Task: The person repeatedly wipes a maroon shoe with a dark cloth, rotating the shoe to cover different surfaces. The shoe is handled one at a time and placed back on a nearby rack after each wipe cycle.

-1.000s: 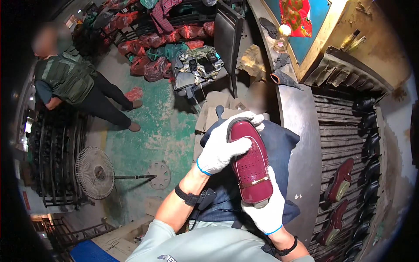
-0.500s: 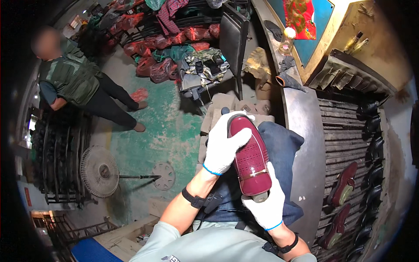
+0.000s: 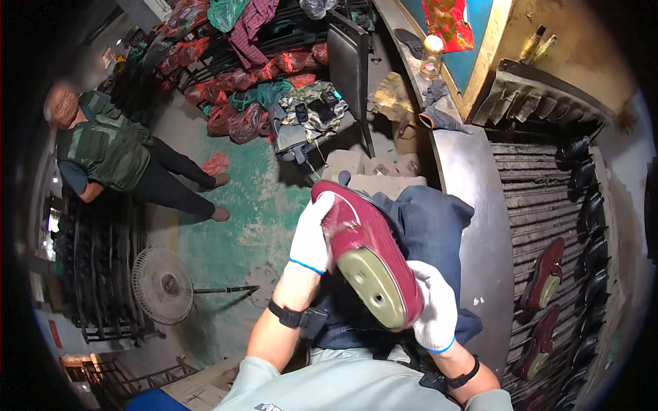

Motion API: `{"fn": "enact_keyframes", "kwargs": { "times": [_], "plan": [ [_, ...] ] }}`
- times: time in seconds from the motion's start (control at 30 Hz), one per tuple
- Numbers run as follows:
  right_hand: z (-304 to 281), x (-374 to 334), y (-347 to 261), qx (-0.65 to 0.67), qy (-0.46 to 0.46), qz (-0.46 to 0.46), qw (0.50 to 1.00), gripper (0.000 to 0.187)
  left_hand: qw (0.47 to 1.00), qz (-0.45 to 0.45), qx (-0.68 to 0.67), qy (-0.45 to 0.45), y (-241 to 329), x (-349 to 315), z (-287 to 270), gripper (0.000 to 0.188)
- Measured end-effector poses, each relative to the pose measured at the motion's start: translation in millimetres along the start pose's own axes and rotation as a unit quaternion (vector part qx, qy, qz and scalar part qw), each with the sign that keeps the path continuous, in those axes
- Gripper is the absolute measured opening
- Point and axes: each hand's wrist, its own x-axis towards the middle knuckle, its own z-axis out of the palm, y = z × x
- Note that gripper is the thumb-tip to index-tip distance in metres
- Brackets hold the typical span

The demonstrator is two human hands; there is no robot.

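A maroon shoe point(image 3: 387, 250) is held over my lap between both hands, with its toe pointing up and to the left. An olive-green shoe last point(image 3: 370, 286) fills its opening, which faces toward me, and round holes show in the last's top. My left hand point(image 3: 312, 236), in a white glove with a blue cuff edge, wraps the front part of the shoe, its thumb on the upper. At the heel end, my right hand point(image 3: 436, 312), gloved the same way, grips the side; part of its fingers is hidden behind the shoe.
Two more maroon shoes point(image 3: 547, 270) rest on a slatted conveyor point(image 3: 521, 205) at right, beside a metal ledge point(image 3: 473, 253). Black shoes line its far edge. A standing fan point(image 3: 163, 284) and a person point(image 3: 113, 140) are at left. Red-bagged bundles point(image 3: 236, 79) fill racks behind a chair point(image 3: 346, 72).
The shoe has been turned and tilted, so the last in its opening now shows instead of the perforated upper. Both hands have shifted with it, and the view has moved slightly.
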Motion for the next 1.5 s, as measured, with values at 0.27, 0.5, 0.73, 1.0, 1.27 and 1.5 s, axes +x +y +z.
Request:
{"fn": "enact_keyframes", "kwargs": {
  "times": [0.27, 0.5, 0.73, 1.0, 1.27, 1.5],
  "plan": [
    [-41, 15, 36, 0.112, -0.09, 0.096, 0.985, 0.075, 0.9, 0.043, -0.262, -0.346, -59, -38, -51, 0.054],
    [14, 63, -43, -0.104, -0.04, -0.287, 0.951, 0.092, 0.988, 0.035, -0.133, -0.07, -67, -45, 14, 0.062],
    [3, 93, -12, -0.284, -0.003, -0.302, 0.91, 0.076, 0.979, 0.196, 0.052, -0.002, -56, -54, 54, 0.082],
    [8, 98, -8, -0.301, -0.011, -0.344, 0.889, 0.065, 0.788, 0.486, 0.378, 0.028, -58, -45, 77, 0.045],
    [7, 96, -14, -0.372, 0.034, -0.363, 0.854, 0.063, 0.797, 0.497, 0.342, 0.032, -67, -34, 86, 0.044],
    [6, 96, -9, -0.335, 0.063, -0.364, 0.867, 0.053, 0.812, 0.488, 0.319, 0.027, -81, -31, 89, 0.026]
  ]
}}
